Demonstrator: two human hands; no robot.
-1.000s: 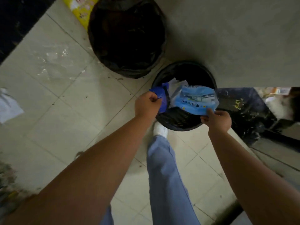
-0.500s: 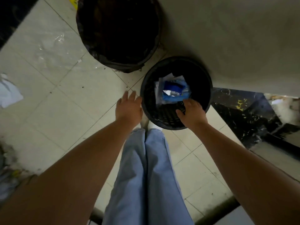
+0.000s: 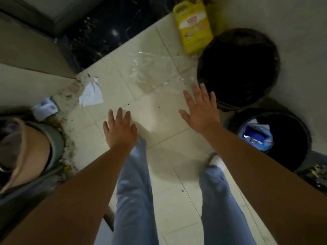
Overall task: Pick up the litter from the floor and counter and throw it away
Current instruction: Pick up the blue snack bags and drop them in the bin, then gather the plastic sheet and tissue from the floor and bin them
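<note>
Litter: white paper (image 3: 91,93) lies crumpled on the tiled floor (image 3: 159,121) at far left, close to the wall base. A second scrap, blue-and-white wrapper (image 3: 46,107), sits further left, beside a grey bin (image 3: 53,138) at the frame edge; contents of that bin are blurred, I cannot make them out. Clear film (image 3: 150,71) lies flat on the tiles ahead, hard to see against the floor.

I read both hands as released and empty. Left hand (image 3: 121,130) hangs palm down, fingers spread, over the tiles above the left trouser leg. Right hand (image 3: 200,107) is likewise splayed, fingertips near the rim of the large black bin (image 3: 238,68) but I cannot tell if they touch.

Small black bin (image 3: 286,138) stands to the right, just beside the large one, against the wall. Blue packets (image 3: 256,137) rest inside it.

Yellow jug (image 3: 193,26) stands behind the large bin, touching or nearly touching its rim. Dark marble strip (image 3: 106,32) runs across the top left.

Between hands and the white paper: bare tiles, some dirt specks, nothing in the way. Grit lines the wall edge near the paper.
</note>
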